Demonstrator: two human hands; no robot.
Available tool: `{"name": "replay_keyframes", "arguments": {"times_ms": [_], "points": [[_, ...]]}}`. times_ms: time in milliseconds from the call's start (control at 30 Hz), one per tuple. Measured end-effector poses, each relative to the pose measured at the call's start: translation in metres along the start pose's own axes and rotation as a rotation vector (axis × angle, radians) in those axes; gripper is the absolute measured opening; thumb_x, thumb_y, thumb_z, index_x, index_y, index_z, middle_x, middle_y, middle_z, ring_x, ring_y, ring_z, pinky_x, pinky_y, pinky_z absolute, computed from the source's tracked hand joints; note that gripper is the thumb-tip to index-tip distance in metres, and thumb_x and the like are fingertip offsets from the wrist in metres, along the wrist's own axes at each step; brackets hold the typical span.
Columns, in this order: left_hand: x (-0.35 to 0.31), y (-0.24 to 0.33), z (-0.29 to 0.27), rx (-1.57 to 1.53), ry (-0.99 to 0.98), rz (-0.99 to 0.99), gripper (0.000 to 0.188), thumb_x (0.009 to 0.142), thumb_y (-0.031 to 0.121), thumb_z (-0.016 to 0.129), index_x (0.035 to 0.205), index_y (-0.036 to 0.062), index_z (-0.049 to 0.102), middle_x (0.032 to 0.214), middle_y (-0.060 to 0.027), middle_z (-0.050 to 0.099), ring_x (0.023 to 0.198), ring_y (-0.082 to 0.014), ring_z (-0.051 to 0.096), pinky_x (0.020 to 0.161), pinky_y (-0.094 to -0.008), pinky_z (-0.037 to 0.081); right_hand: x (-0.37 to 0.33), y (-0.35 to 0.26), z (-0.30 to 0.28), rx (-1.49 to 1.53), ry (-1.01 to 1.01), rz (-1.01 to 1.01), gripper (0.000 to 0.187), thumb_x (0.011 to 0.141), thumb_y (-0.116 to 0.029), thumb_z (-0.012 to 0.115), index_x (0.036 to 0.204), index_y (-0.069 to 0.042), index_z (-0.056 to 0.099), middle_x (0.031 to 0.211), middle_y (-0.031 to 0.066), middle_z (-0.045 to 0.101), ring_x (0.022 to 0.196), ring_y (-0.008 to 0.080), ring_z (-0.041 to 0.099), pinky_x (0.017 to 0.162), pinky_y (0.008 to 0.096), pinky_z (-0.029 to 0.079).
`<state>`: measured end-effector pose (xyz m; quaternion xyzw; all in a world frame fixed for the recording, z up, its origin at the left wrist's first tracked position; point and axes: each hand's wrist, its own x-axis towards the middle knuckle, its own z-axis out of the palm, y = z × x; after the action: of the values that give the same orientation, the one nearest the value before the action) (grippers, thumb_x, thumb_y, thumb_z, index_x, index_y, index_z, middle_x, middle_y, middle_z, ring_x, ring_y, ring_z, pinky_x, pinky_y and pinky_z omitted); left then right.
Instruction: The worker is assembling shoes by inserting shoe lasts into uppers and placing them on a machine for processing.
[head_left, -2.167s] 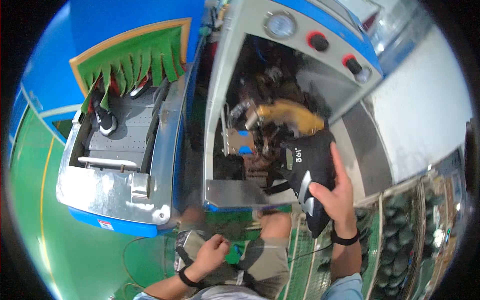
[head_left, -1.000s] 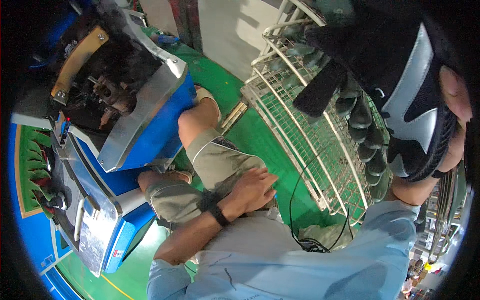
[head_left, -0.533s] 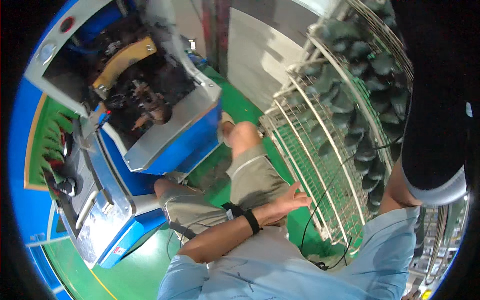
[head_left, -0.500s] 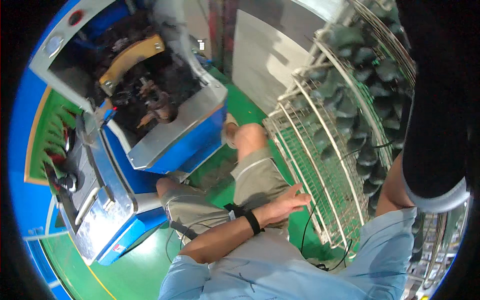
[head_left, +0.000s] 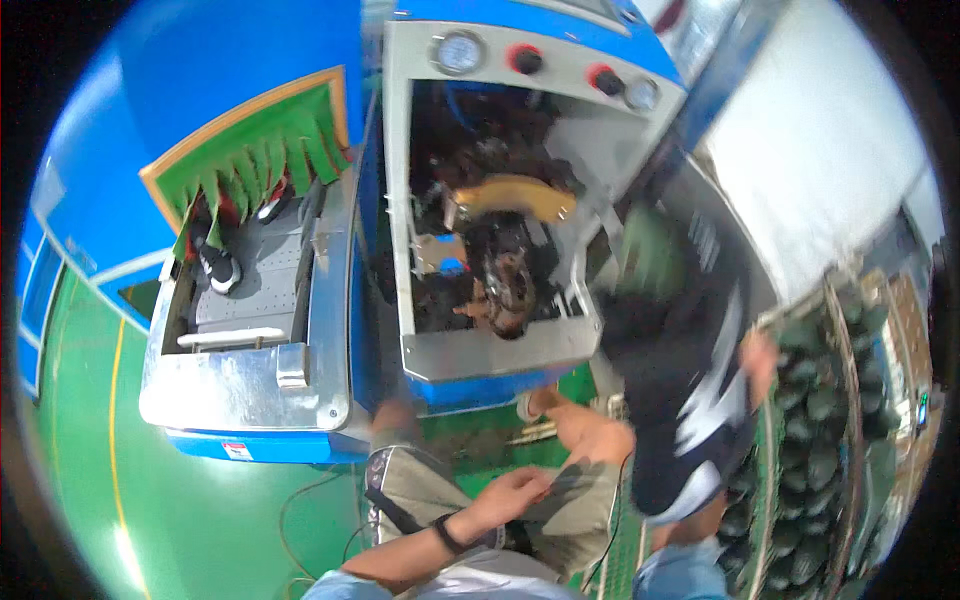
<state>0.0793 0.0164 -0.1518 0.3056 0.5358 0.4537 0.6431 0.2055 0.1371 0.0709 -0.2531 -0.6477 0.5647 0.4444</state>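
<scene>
As I watch from afar, right hand (head_left: 758, 366): clamped on a blurred black shoe (head_left: 675, 375), between three and four o'clock.
Left hand (head_left: 508, 497): apart, over the lap (head_left: 575, 505) at six o'clock; I cannot tell its finger closure.
Machine (head_left: 500, 357): twelve o'clock, open-fronted.

Light-blue sleeves (head_left: 680, 574), black wristband (head_left: 447, 535), khaki shorts (head_left: 582, 503)

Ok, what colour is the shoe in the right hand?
The shoe is mostly black with pale markings, blurred; seen in the head view.
</scene>
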Motion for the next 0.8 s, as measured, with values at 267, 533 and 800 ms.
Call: {"name": "replay_keyframes", "arguments": {"times_ms": [267,533,800], "points": [[-0.048,-0.020,-0.064,0.042,0.197,-0.106,0.040,0.102,0.032,0.056,0.122,-0.0028,0.062,0.106,-0.0074,0.070,0.099,-0.0150,0.064,0.090,-0.0301,0.050,0.071,0.023,0.010,0.082,-0.109,0.116,0.097,0.065,-0.012,0.069,0.153,0.009,0.033,0.143,0.0166,0.053,0.129,0.0260,0.055,0.114,0.0340,0.038],[-0.013,-0.058,-0.071,0.057,0.143,-0.175,0.043,0.101,0.032,0.057,0.123,-0.0049,0.062,0.103,-0.0082,0.071,0.094,-0.0151,0.065,0.088,-0.0298,0.051,0.181,-0.025,0.039,-0.319,-0.292,0.095,0.088,0.076,-0.002,0.066,0.154,0.012,0.028,0.150,0.0197,0.046,0.135,0.0223,0.048,0.115,0.0325,0.034],[-0.018,-0.036,-0.086,0.056,0.194,-0.214,0.041,0.098,0.032,0.057,0.119,-0.0017,0.067,0.103,-0.0099,0.073,0.097,-0.0184,0.067,0.088,-0.0313,0.052,0.234,-0.037,0.085,-0.479,-0.392,0.191,0.085,0.080,-0.003,0.072,0.155,0.007,0.032,0.121,0.0079,0.064,0.096,0.0094,0.060,0.087,0.0243,0.049]]}}
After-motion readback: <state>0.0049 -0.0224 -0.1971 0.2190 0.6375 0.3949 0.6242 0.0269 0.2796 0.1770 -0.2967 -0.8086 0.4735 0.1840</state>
